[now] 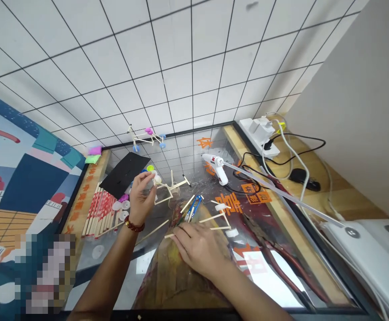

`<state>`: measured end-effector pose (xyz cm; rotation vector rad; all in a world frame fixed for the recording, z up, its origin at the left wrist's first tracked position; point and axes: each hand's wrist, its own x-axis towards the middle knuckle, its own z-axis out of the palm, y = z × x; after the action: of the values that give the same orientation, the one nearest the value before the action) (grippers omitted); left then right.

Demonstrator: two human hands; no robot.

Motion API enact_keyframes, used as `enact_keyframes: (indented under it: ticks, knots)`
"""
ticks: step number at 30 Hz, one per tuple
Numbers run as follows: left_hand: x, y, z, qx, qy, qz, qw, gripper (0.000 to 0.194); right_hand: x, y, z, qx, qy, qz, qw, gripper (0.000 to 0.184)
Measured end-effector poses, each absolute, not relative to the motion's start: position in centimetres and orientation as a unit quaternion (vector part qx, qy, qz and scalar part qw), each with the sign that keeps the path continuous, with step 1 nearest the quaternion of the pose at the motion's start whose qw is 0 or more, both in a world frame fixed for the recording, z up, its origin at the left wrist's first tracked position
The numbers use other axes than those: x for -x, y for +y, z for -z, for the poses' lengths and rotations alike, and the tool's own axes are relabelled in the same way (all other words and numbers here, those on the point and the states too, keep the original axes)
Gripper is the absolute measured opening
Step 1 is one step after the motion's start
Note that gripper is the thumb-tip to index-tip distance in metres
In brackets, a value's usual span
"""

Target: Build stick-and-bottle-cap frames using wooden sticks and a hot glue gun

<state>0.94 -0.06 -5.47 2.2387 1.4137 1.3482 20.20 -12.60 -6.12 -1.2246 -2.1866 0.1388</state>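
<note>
Left hand (142,194) pinches round, white, plastic-looking disc (157,180) at its 2 o'clock; best held square to pale wooden-stick frame (171,191). Right hand (199,247), 5 o'clock: grip indeterminable.

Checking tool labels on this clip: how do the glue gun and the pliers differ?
The glue gun is white, while the pliers have dark reddish handles. The glue gun lies farther from the person; the pliers lie nearer. The glue gun's nozzle points left, while the pliers' handles spread toward the person. Both lie outside the left hand and right hand.
</note>
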Motion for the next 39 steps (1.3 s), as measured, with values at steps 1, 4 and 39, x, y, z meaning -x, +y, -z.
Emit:
enact_keyframes:
  ticks: [1,4,39]
  knots:
    - [-0.9,-0.1,5.4,-0.752,0.475,-0.451,0.078,0.03,-20.2,-12.6,6.2,0.465,-0.828,-0.055,0.31,0.015]
    - [-0.9,0.0,5.4,-0.735,0.484,-0.464,0.098,0.031,-20.2,-12.6,6.5,0.466,-0.826,-0.058,0.312,0.017]
    - [0.1,0.3,5.1,-0.762,0.44,-0.47,0.073,0.016,-20.1,-12.3,8.5,0.478,-0.818,-0.061,0.314,0.018]
